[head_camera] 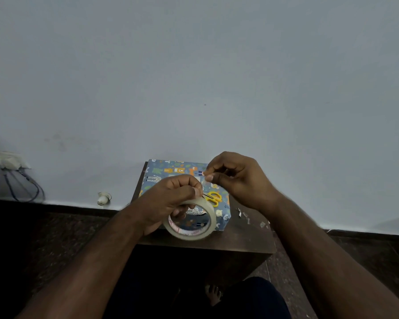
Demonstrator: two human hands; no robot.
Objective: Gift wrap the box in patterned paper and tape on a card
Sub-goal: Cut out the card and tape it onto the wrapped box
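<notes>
My two hands pull clear tape off a roll above a wrapped box.

My left hand (171, 199) curls round the glossy tape roll (190, 219); its core shows red print too blurred to read. My right hand (234, 178) pinches the tape's end. The box (168, 173), in blue animal-patterned paper, sits on a dark wooden table (247, 240), yellow-handled scissors (213, 198) lying on top.

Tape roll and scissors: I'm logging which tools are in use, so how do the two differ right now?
The tape roll is held up off the box by the left hand; the scissors lie untouched on the wrapped box. The tape roll is a pale ring; the scissors have yellow handles. The tape roll looks larger in view, the scissors smaller. Both sit over the box.
</notes>
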